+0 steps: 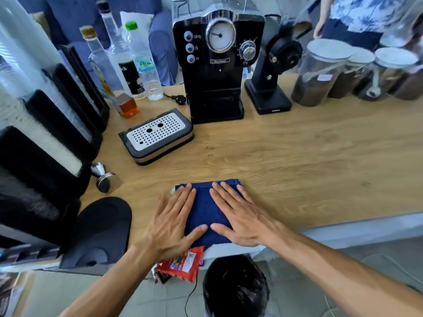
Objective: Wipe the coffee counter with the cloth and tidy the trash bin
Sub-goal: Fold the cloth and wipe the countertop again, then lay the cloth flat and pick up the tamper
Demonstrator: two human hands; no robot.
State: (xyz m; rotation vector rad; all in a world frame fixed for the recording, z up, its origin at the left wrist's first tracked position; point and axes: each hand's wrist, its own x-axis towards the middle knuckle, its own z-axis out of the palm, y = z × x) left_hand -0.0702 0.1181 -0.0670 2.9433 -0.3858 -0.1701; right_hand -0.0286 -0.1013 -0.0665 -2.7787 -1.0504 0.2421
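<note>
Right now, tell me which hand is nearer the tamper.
Left. The left hand lies flat on the cloth's left part, on the tamper's side; the right hand presses the cloth's right part, farther away.

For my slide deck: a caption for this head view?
Both hands, left and right, press a folded navy cloth flat on the wooden counter.

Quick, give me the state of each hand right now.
Left hand: open, flat on the blue cloth, gripping nothing.
Right hand: open, flat on the same cloth, gripping nothing.
</note>
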